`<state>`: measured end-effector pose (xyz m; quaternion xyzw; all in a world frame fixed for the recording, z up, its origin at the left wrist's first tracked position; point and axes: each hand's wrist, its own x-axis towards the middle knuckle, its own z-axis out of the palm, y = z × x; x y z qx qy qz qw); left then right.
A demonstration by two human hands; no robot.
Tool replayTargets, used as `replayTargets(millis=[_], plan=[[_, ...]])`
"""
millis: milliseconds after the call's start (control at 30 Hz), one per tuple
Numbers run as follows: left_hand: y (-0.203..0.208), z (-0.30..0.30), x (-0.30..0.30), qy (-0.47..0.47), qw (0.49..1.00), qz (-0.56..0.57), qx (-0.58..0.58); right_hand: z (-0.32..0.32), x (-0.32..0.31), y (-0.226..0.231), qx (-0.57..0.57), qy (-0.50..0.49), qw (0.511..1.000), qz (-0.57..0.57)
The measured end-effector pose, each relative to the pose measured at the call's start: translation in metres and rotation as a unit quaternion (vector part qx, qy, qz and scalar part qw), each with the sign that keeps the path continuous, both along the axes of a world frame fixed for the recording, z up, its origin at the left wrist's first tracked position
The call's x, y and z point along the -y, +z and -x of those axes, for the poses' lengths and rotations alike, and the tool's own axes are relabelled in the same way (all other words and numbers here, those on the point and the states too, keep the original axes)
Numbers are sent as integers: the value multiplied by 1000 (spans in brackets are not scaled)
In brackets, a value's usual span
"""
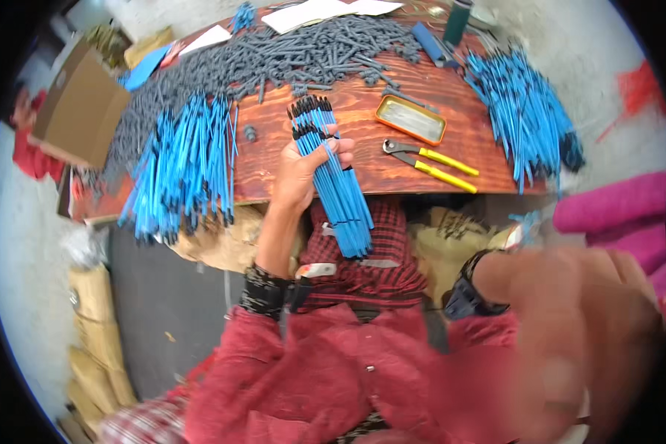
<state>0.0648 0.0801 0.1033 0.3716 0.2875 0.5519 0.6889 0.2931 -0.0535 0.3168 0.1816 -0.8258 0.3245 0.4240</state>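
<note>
My left hand (303,166) is wrapped round a bundle of thin blue sticks (340,203) with black tips, held slanted over the table's front edge and my lap. A dark tie or band crosses the bundle near its upper end, and another thin one crosses lower down. My right hand (577,333) is raised close to the camera at the lower right, large and smeared by motion, so its fingers cannot be made out. Yellow-handled end cutters (433,164) lie on the table to the right of the bundle. Behind them sits a shallow orange-rimmed tin (411,120).
Grey ribbed plastic pieces (296,55) are heaped across the back of the reddish wooden table (274,118). Piles of blue sticks lie at the left (189,163) and right (522,118), overhanging the front edge. A cardboard box (81,103) stands far left, a dark green bottle (457,22) back right.
</note>
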Motion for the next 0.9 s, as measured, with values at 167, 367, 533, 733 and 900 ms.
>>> replayTargets(millis=[167,367,533,733,900], plan=[[5,4,-2,3,1000,8,-26,-14,-9,0,-37,20,999,9],[6,3,-4,-3,1000,14,-25,-13,-11,-4,-35,36,999,6],[-2,13,-4,-29,999,-8,18,12,-6,-23,-18,52,998,6],[-1,0,1,-6,998,22,-52,4,-10,-48,1,27,1000,-3],[-20,4,-11,-13,1000,8,-27,13,-9,-63,9,-18,1000,-6]])
